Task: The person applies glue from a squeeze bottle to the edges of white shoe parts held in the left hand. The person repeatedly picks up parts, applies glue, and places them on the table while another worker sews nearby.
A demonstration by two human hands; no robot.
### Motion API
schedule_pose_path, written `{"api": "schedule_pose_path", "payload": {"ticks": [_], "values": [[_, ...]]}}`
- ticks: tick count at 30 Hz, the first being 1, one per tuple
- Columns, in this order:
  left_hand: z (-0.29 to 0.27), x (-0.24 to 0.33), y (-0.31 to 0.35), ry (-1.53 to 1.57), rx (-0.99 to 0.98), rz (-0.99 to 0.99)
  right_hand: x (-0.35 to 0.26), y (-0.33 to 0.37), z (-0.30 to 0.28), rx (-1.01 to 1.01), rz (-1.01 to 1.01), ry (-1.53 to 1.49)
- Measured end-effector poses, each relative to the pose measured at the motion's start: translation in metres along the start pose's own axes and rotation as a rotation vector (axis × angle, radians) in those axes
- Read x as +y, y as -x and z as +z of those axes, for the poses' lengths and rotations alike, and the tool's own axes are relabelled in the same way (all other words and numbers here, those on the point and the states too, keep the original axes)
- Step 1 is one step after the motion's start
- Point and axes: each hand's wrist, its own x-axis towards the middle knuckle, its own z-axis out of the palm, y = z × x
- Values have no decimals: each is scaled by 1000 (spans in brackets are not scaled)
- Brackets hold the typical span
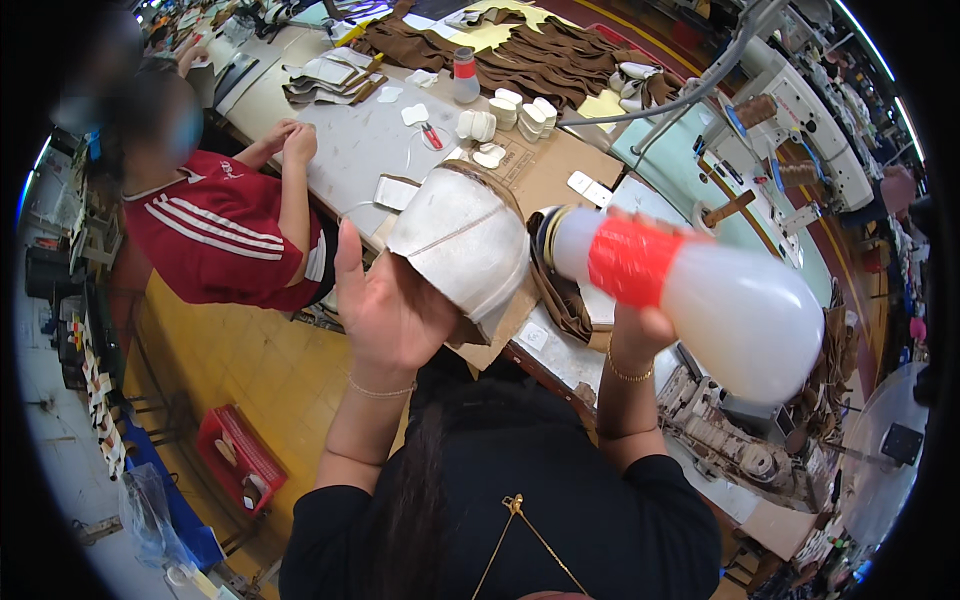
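My left hand (395,315) holds up a cream, dome-shaped stitched piece (462,238) from beneath. Its thumb stands apart, and the fingers are hidden under the piece. A seam runs across the dome, and a brown edge shows behind it. My right hand (640,325) is wrapped round a cloudy plastic bottle (750,310) with a red taped band. The bottle lies tilted, its narrow end pointing left near the dome; I cannot tell whether they touch. Beside that narrow end, folded brown pieces (560,300) lie on the table.
Brown strips (540,58), stacked cream pads (537,118), another red-banded bottle (466,75) and red-handled snippers (432,137) lie on the worktable (350,160). A sewing machine (800,110) stands at the right. At the left works a person in a red shirt (225,230). A red crate (240,450) sits on the floor.
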Motion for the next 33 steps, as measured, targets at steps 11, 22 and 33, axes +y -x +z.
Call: {"api": "schedule_pose_path", "payload": {"ticks": [11,22,33], "values": [[-4,-13,10,-308,-62,-50,-14,-2,20,-425,32,691],[-16,-5,10,-257,-168,-114,1,-8,10,-272,-64,763],[-25,2,15,-265,-97,68,-10,4,19,-211,-34,85]]}}
